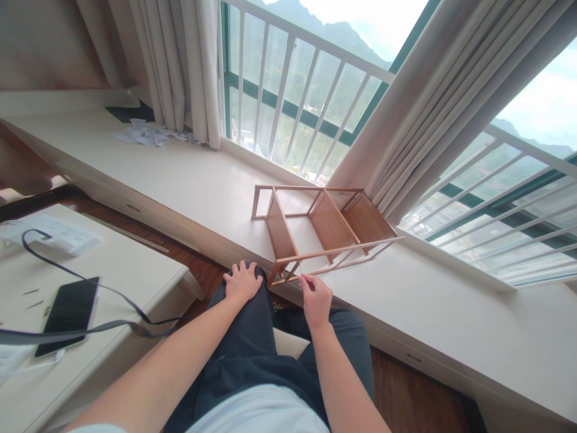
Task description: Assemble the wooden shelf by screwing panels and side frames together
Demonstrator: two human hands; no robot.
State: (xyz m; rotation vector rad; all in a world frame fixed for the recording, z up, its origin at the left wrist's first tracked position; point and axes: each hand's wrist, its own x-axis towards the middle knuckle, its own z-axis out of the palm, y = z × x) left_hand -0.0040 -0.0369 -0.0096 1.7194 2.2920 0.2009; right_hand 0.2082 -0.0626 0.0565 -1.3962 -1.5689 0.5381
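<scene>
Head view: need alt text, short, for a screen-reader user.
A seated person's right hand pinches the near end of a small wooden shelf rack lying on its side on a white window ledge, while the left hand rests on their knee. A phone lies on a table at left.

Single head view, forward and down, near the lap and windowsill (189, 180).

No readable text, label, brand, number or sign anywhere. Faint marks on the flat white box (54, 233) lying on the pale surface (135, 264), far too small and blurred to read.
</scene>
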